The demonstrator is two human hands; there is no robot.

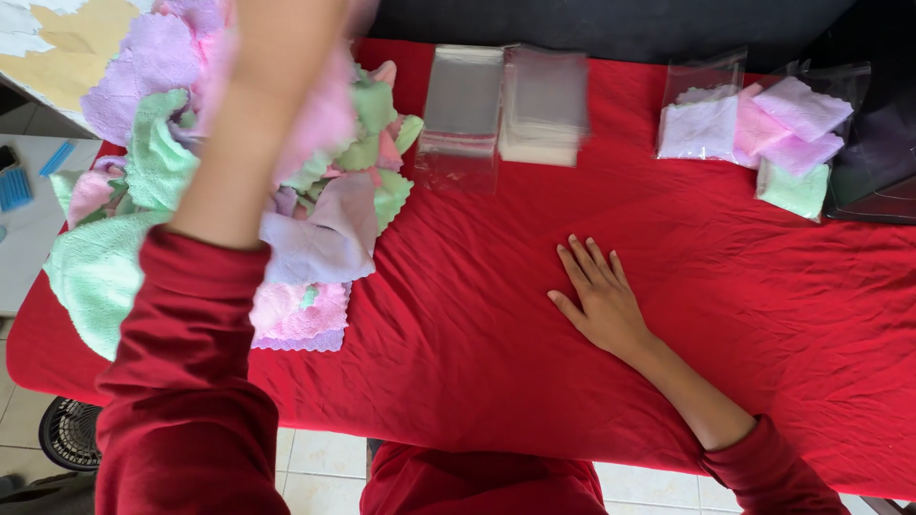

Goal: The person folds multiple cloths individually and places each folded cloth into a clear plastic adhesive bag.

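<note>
My right hand (601, 303) lies flat, palm down, on the red tablecloth (496, 315) near the middle of the table, fingers spread and holding nothing. My left forearm (256, 133), in a red sleeve, is raised over a pile of small pastel cloths (324, 224) in green, pink and lilac at the table's left. The left hand itself is cut off by the top edge. A blurred pink cloth (329, 114) shows behind the forearm; whether it is held I cannot tell.
Two stacks of clear plastic bags (506, 100) lie at the back centre. At the back right are bagged and folded cloths (763, 129) in white, pink and green. A dark object (883, 153) sits at the far right. Tiled floor and a fan (67, 434) lie below left.
</note>
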